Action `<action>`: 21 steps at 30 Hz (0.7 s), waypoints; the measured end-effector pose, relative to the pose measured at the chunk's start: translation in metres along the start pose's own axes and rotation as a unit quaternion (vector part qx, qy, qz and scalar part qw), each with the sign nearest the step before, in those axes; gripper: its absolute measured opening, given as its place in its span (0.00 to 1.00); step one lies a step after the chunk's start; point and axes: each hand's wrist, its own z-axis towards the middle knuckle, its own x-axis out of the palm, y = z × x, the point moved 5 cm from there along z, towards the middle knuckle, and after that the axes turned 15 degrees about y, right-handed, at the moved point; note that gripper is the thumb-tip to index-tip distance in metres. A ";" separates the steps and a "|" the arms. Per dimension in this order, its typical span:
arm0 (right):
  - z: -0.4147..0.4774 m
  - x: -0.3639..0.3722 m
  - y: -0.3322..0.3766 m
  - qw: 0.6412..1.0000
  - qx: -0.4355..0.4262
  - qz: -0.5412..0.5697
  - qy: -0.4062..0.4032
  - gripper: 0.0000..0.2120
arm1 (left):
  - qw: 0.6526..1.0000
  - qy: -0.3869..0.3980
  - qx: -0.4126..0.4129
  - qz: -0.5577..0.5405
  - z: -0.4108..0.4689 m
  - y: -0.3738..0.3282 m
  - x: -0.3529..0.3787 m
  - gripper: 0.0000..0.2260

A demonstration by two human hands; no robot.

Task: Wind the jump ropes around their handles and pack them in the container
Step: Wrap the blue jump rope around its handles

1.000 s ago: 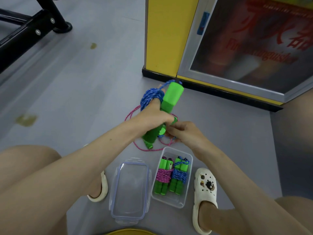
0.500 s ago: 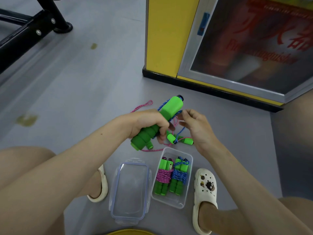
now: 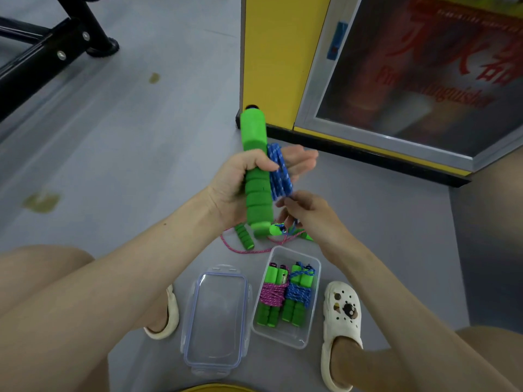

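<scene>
The person squats on the grey floor [image 3: 141, 142], bare knees at either side, a white clog [image 3: 341, 321] with little charms on the right foot and a cream slipper [image 3: 167, 321] on the left. Between the feet lies a clear lid [image 3: 218, 321] with a blue seal, flat on the floor. Just beside it on the right stands the open clear container [image 3: 285, 336]. Two finished bundles lie in it side by side: a pink-wound pair [image 3: 273, 295] of green handles on the left and a blue-wound pair [image 3: 298, 295] on the right.

Just past the container a loose pink rope [image 3: 243, 250] trails over the floor, one small green handle [image 3: 244, 236] of it lying beside the arms.

Above that, the right hand [image 3: 308, 216] has its fingers curled and pinches the blue rope [image 3: 278, 174] close to the lower end of the green foam handle [image 3: 256, 179]. The left hand [image 3: 237, 185] grips that handle, holding it nearly upright, thumb wrapped across its front and fingers reaching out behind. The blue rope hangs in several loops against the handle's right side, passing over those left fingers. Whether a second handle sits behind the first, I cannot tell.

Farther back stands a yellow cabinet [image 3: 277, 58] with a black base, and next to it a glass door [image 3: 424, 80] with red lettering in a metal frame. Off to the far left a black metal frame [image 3: 42, 55] rests on the floor, where a few yellowish stains [image 3: 42, 200] show.
</scene>
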 end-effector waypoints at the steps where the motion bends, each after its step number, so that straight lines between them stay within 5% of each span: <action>1: -0.001 -0.001 0.000 1.000 0.001 -0.005 -0.006 0.07 | 0.999 -0.024 0.021 0.013 0.001 -0.003 -0.002 0.25; 5: -0.004 -0.005 0.002 1.000 -0.014 -0.015 -0.007 0.08 | 0.979 -0.168 0.046 0.108 -0.002 -0.014 -0.018 0.15; 8: -0.005 0.000 0.006 0.999 -0.023 -0.036 0.005 0.09 | 0.957 -0.227 0.011 0.179 -0.004 -0.018 -0.027 0.23; 10: -0.005 -0.002 0.010 0.998 -0.033 -0.054 -0.009 0.08 | 0.911 -0.239 -0.052 0.332 -0.005 -0.020 -0.027 0.21; 12: -0.005 -0.007 0.012 0.997 -0.037 -0.065 -0.031 0.06 | 0.808 -0.225 -0.133 0.528 -0.006 -0.017 -0.030 0.14; 16: -0.005 -0.014 0.009 0.995 -0.027 -0.082 -0.051 0.03 | 0.470 -0.144 -0.133 0.861 -0.009 -0.010 -0.022 0.09; 17: -0.006 -0.016 0.008 0.995 -0.030 -0.079 -0.056 0.03 | 0.424 -0.134 -0.130 0.886 -0.009 -0.007 -0.024 0.12; 18: -0.006 -0.017 0.008 0.995 -0.036 -0.072 -0.063 0.03 | 0.418 -0.132 -0.139 0.888 -0.010 -0.005 -0.028 0.13; 21: -0.009 -0.023 0.010 0.993 -0.054 -0.053 -0.087 0.03 | 0.558 -0.169 -0.269 0.767 -0.012 -0.003 -0.047 0.08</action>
